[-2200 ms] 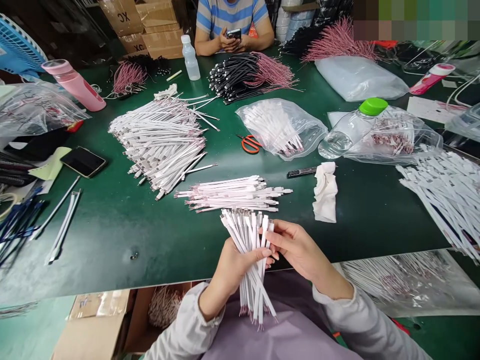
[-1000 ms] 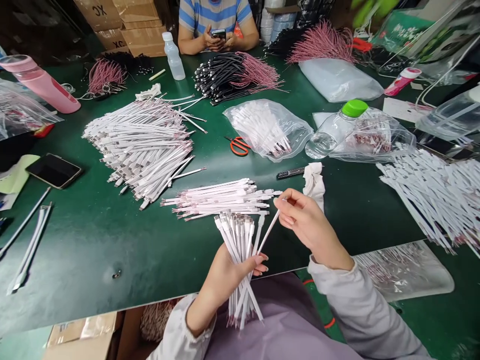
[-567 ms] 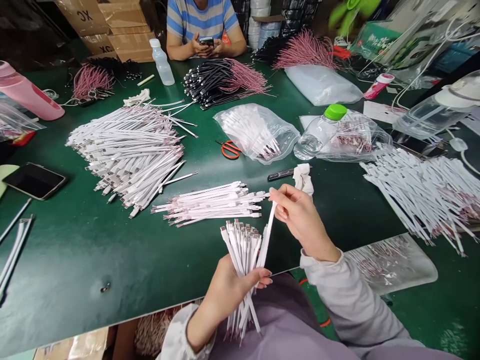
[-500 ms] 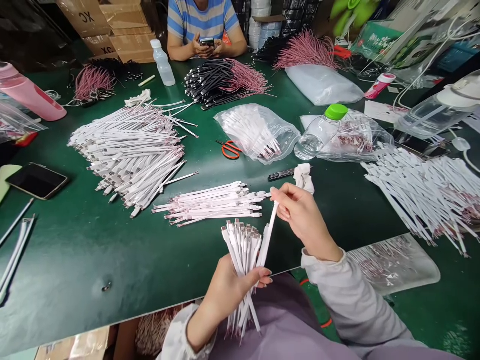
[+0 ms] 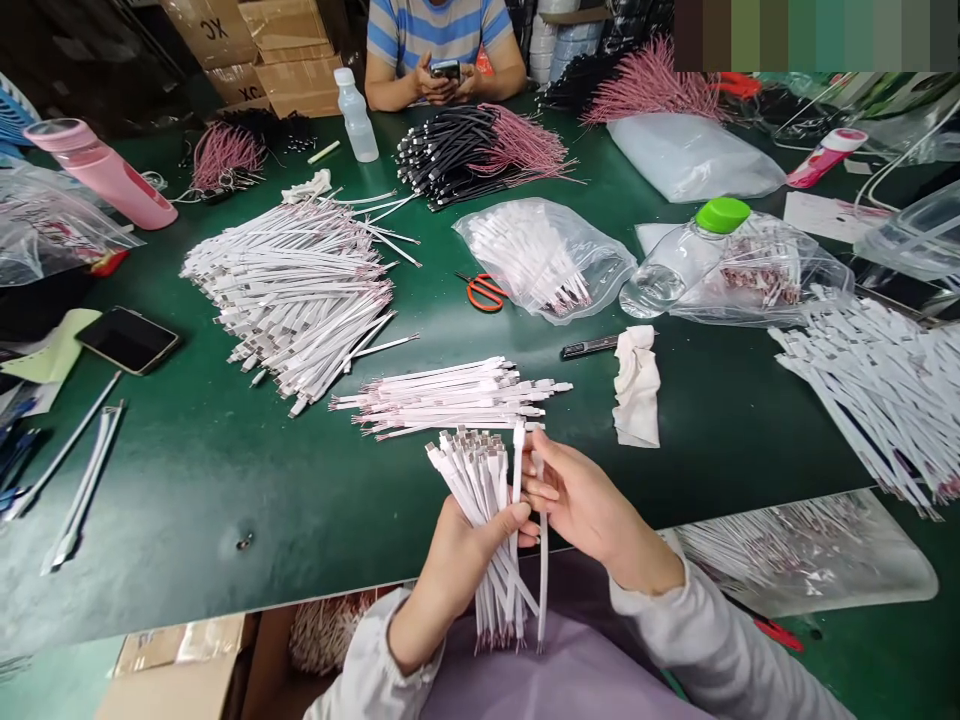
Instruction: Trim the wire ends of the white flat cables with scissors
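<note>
A fanned bundle of white cables, metal plugs upward and stripped ends down, is gripped in my left hand at the table's front edge. My right hand touches the bundle's right side, its fingers round one white cable that hangs apart from the rest. Just beyond my hands lies a flat row of white cables. A larger heap of white cables is at the left, and another pile is at the far right.
Across the green table a person holds a phone. Around are orange scissors, a bagged cable bundle, a green-capped bottle, a black cutter, a white cloth, black cables and a phone.
My right hand has moved down and left from above the bundle to its side, and a cable now hangs separately there. The view has shifted, showing more of the table's left side.
</note>
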The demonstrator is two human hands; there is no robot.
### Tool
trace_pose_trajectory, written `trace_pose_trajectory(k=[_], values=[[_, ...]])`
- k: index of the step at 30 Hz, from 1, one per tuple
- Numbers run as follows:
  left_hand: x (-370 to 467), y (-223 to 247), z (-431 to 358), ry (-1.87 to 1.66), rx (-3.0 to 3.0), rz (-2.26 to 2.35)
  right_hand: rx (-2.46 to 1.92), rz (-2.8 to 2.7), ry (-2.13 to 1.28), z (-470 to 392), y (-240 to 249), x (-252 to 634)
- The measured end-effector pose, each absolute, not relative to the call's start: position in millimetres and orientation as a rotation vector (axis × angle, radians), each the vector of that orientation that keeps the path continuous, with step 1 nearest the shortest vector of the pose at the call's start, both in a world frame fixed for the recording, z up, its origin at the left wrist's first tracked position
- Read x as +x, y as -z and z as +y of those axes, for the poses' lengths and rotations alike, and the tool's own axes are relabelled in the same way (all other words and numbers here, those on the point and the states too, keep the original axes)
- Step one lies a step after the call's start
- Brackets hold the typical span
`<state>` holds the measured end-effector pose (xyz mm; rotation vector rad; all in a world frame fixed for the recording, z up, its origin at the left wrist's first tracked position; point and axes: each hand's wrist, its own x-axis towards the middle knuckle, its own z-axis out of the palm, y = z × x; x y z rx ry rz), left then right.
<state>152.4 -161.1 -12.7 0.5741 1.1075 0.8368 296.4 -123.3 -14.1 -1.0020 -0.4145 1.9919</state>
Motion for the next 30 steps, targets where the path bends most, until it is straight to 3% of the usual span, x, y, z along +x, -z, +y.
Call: trace_pose_trajectory(k=[9, 19, 30], values=[[150, 22, -166, -0.845, 0.570, 1.139, -1.074, -0.453, -1.712, -134, 17, 300], [149, 20, -160, -0.906, 0.535, 1.065, -1.100, -0.674, -2.112, -139, 12, 298], [144, 14, -154, -0.887, 0.660, 1.182, -1.256, -0.850, -1.573, -136, 23, 293]])
